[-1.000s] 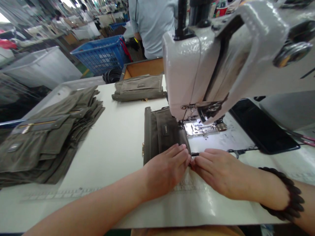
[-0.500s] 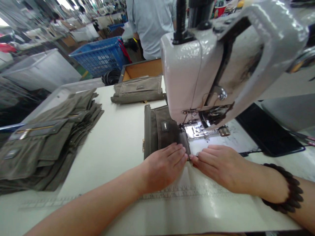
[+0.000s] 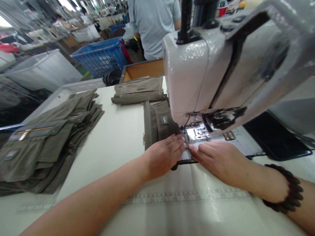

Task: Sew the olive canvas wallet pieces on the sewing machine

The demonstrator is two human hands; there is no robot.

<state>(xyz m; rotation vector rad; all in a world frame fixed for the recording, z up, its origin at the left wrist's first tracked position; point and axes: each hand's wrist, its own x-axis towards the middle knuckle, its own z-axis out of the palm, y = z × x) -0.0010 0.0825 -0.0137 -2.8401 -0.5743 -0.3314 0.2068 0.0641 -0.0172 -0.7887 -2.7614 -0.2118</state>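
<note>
A grey-green fabric pouch panel (image 3: 158, 126) with a small dark label lies under the white sewing machine (image 3: 209, 65), its right edge at the lit needle plate (image 3: 197, 132). My left hand (image 3: 163, 154) lies flat on the panel's near corner, fingers stretched out together. My right hand (image 3: 214, 157) rests flat beside it, fingertips touching the panel's edge just in front of the presser foot. A dark bead bracelet (image 3: 286, 191) circles my right wrist.
A tall stack of the same grey panels (image 3: 46, 141) sits at the left. A smaller pile (image 3: 139, 90) lies behind the work. A black tablet-like slab (image 3: 278, 139) lies at right. A blue basket (image 3: 100, 55) and a person in a light shirt (image 3: 154, 23) stand beyond the table.
Both hands have slid forward toward the needle, pushing the panel away from me under the machine. Less of the panel shows in front of the machine.
</note>
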